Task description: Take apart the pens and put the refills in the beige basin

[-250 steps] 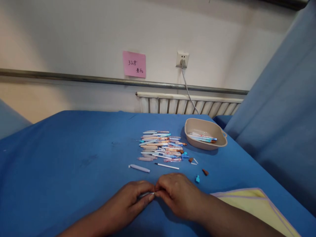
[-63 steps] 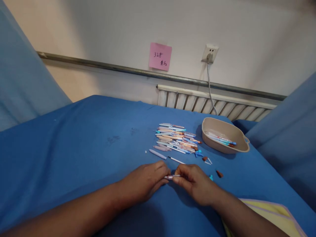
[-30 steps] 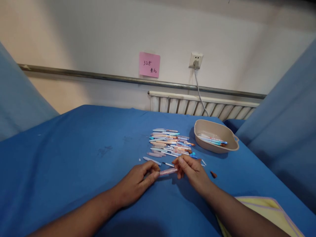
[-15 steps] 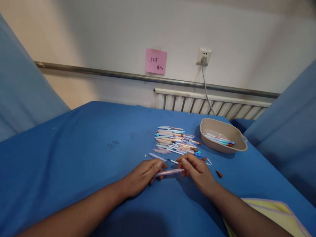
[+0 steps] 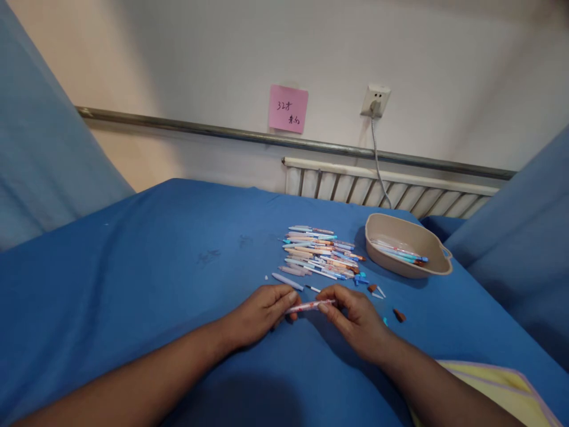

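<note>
Between my two hands is a pink and white patterned pen, held roughly level above the blue cloth. My left hand grips its left end, fingers closed. At the other end, the thumb and fingers of my right hand pinch it. Just beyond lie a lilac pen barrel and a thin white refill with a dark tip. Farther back is a pile of pen parts, with barrels, refills and patterned pieces side by side.
A beige basin holding several pens stands at the back right. Small brown, white and blue pieces are scattered beside my right hand. A yellow cloth lies at the front right. Behind are a radiator and a wall rail.
The pen has turned in my hands, showing more of its red-pink pattern. My right fingers have shifted along its end. The view has moved slightly left.
</note>
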`<action>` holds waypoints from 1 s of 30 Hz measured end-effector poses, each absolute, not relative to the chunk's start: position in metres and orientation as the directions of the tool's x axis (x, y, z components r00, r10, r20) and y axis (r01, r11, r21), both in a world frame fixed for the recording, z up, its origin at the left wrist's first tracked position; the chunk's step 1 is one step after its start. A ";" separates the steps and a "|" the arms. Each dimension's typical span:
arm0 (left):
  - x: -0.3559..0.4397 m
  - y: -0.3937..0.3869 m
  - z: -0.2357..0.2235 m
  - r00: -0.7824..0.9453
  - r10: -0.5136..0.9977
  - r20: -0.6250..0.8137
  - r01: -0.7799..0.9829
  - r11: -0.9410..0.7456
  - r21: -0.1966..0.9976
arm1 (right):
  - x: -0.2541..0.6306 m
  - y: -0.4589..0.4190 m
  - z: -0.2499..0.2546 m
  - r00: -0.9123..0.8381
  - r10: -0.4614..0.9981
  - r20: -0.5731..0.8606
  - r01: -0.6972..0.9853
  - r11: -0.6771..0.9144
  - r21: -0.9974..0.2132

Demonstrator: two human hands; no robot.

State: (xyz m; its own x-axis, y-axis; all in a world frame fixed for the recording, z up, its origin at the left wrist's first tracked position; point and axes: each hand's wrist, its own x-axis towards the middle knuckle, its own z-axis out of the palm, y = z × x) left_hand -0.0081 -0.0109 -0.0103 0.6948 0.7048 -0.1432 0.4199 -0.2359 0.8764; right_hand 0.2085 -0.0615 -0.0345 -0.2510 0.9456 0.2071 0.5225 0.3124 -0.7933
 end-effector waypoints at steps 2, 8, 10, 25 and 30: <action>-0.008 -0.011 -0.012 0.693 0.711 -0.120 0.386 -0.225 0.895 | 0.209 -0.062 -0.033 -0.274 0.926 0.259 0.546 0.372 -0.751; -0.003 -0.013 -0.016 0.669 0.721 -0.180 0.312 -0.053 0.949 | 0.204 -0.063 -0.021 -0.486 0.821 0.298 0.703 0.571 -0.424; 0.000 -0.015 -0.017 0.664 0.713 -0.227 0.273 0.051 0.961 | 0.202 -0.062 -0.021 -0.518 0.810 0.276 0.751 0.585 -0.308; -0.005 -0.009 -0.017 0.561 0.822 -0.097 0.470 -0.220 0.855 | 0.200 -0.059 -0.024 -0.475 0.853 0.215 0.830 0.516 -0.213; -0.002 -0.008 -0.018 0.528 0.837 -0.142 0.383 -0.085 0.920 | 0.203 -0.061 -0.026 -0.427 0.883 0.194 0.805 0.469 -0.363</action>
